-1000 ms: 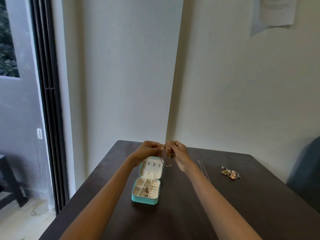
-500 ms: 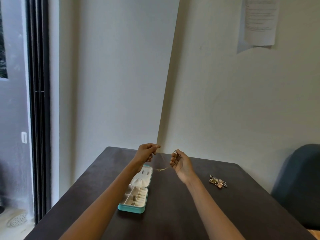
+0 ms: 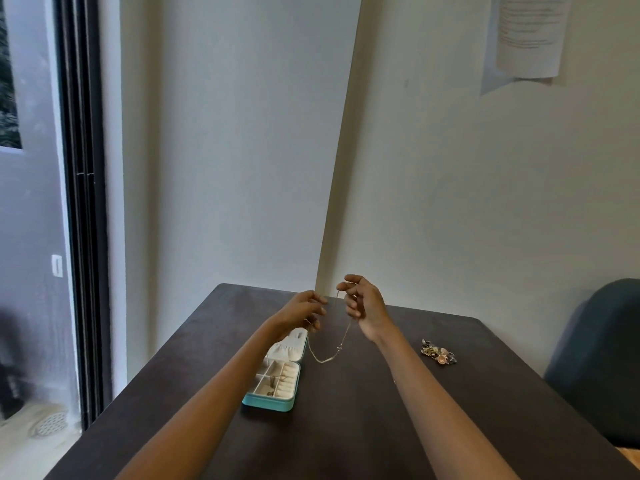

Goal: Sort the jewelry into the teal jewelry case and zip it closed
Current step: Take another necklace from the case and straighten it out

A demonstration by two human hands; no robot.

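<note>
The fingertips of the right hand are pinching the upper end of a thin gold chain necklace, with thumb and forefinger closed on it and the other fingers curled loosely beneath. The left hand is holding the other end, its fingers bunched together around the chain near the palm; the exact pinch point is hidden behind the knuckles. Between the two hands the chain is hanging in a slack loop, with a small knot or pendant sitting near its lowest part, above the tabletop. Both hands are raised over the far part of the dark brown wooden table. Just below the left hand, the small teal zip-around jewelry case is lying open on the table, its cream lid tilted back and its cream divided compartments showing a few small pieces inside. To the right, well apart from the case, a little heap of mixed gold and pink jewelry is resting on the table. A dark blue upholstered chair is standing at the right edge, and a sheet of white paper is hanging on the wall.
</note>
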